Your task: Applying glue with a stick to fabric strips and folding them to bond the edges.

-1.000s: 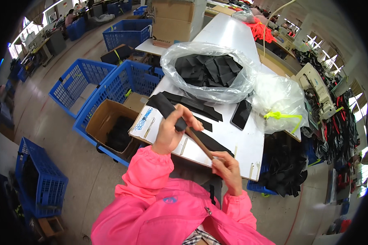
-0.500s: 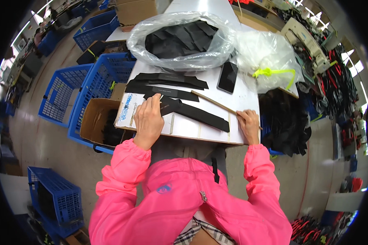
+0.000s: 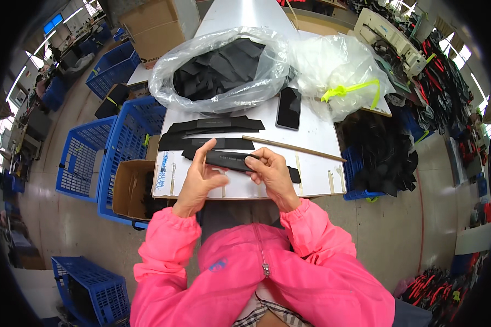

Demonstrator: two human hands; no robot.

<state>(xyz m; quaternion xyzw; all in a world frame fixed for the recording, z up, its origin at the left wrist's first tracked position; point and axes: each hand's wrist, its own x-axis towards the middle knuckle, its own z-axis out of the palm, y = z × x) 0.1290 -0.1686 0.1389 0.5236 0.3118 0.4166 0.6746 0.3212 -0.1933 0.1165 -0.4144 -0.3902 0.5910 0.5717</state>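
A black fabric strip (image 3: pixel 227 158) with pale print is raised just above the near part of the table. My right hand (image 3: pixel 274 172) pinches its right end between thumb and fingers. At its left end is my left hand (image 3: pixel 198 179), thumb and index finger spread apart, the index finger against the strip. Beneath and behind my hands another black strip (image 3: pixel 294 174) lies on the white tabletop (image 3: pixel 316 182). Farther back, more black strips (image 3: pixel 204 143) are laid side by side. A thin brown stick (image 3: pixel 297 147) rests to their right, touched by neither hand.
Behind the strips stands a clear plastic bag (image 3: pixel 163 82) full of black pieces. A dark phone (image 3: pixel 288 109) and a tied translucent bag (image 3: pixel 338 68) are to its right. Blue crates (image 3: pixel 84 163) and a cardboard box (image 3: pixel 128 188) stand left; dark material (image 3: pixel 379 158) is piled right.
My right hand has let go of the stick and moved left to pinch the strip. The stick now lies on the table. The strip has been lifted and turned level, its print showing.
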